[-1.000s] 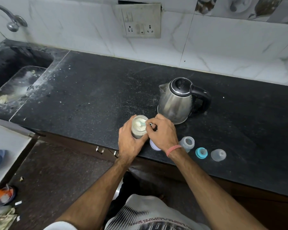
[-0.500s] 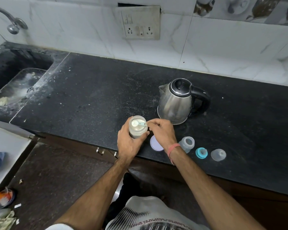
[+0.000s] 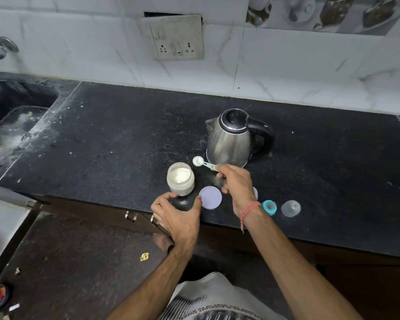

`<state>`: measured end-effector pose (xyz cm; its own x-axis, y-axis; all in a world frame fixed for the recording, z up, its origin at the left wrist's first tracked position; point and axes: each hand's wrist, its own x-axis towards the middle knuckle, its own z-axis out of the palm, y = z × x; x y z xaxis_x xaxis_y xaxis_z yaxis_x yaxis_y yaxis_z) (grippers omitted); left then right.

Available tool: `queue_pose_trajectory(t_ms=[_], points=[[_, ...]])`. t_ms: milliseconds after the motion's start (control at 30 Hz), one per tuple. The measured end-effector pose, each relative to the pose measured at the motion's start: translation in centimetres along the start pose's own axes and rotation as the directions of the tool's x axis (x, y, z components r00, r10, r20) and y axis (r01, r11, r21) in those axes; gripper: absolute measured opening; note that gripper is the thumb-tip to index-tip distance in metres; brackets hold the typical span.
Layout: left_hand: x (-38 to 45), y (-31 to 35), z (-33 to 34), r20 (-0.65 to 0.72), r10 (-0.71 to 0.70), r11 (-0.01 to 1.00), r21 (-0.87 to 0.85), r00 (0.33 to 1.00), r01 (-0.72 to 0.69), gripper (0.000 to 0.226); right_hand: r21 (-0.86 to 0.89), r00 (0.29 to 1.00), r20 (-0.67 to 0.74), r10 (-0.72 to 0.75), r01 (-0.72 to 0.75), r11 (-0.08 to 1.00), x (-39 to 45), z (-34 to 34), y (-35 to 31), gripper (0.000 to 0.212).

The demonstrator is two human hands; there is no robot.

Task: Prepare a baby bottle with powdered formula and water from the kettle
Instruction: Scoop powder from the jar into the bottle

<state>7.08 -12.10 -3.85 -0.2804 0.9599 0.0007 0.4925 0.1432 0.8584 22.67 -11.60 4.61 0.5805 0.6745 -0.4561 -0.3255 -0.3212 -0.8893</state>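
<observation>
The formula jar (image 3: 180, 179) stands open and upright on the black bench (image 3: 116, 139), in front of the kettle (image 3: 232, 137) and to its left, white powder showing inside. Its pale lilac lid (image 3: 210, 197) lies flat on the bench just beside the jar, on the side nearer the kettle's handle. The right hand (image 3: 237, 185) pinches the handle of a small teal scoop (image 3: 203, 163) between thumb and fingers; the scoop's bowl, heaped with white powder, hovers between the jar and the kettle's base, clear of the jar's mouth. The left hand (image 3: 179, 218) hangs at the bench edge in front of the jar, its fingers (image 3: 162, 199) loosely curved and holding nothing, apart from the glass. Right of the lid, a clear baby bottle is mostly hidden behind the right wrist. Farther right along the bench edge sit a teal bottle ring (image 3: 269, 207) and a clear cap (image 3: 291, 208), well apart from the kettle.
</observation>
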Motion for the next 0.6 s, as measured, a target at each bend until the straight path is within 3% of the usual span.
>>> queue_pose_trajectory(t_ms=[133, 233, 300, 433, 500, 600], points=[[-1.5, 1.1, 0.4, 0.122, 0.188, 0.970, -0.178, 0.975, -0.165, 0.044, 0.114, 0.998, -0.065, 0.008, -0.001, 0.994, -0.5, -3.5, -0.3, 0.009], [-3.2, 2.9, 1.1, 0.276, 0.315, 0.933, -0.268, 0.908, -0.242, 0.039, 0.226, 0.991, -0.126, 0.041, -0.012, 0.974, -0.9, -6.6, -0.2, 0.011], [-4.0, 3.8, 2.1, 0.395, 0.392, 0.914, -0.267, 0.831, -0.304, 0.045, 0.228, 0.985, -0.164, 0.052, -0.013, 0.974, -1.6, -8.8, 0.2, 0.013], [-4.7, 4.6, 4.7, 0.599, 0.411, 0.911, -0.257, 0.687, -0.321, 0.084, 0.116, 0.961, -0.274, 0.020, 0.013, 0.993, -3.0, -12.4, 1.3, 0.014], [-4.8, 4.9, 5.8, 0.628, 0.406, 0.913, -0.250, 0.663, -0.322, 0.093, 0.082, 0.955, -0.296, -0.014, 0.040, 0.996, -3.6, -13.6, 1.9, 0.015], [-4.4, 5.3, 6.8, 0.636, 0.391, 0.917, -0.202, 0.666, -0.345, 0.086, 0.046, 0.949, -0.313, -0.038, 0.055, 0.997, -4.3, -14.6, 2.8, 0.016]])
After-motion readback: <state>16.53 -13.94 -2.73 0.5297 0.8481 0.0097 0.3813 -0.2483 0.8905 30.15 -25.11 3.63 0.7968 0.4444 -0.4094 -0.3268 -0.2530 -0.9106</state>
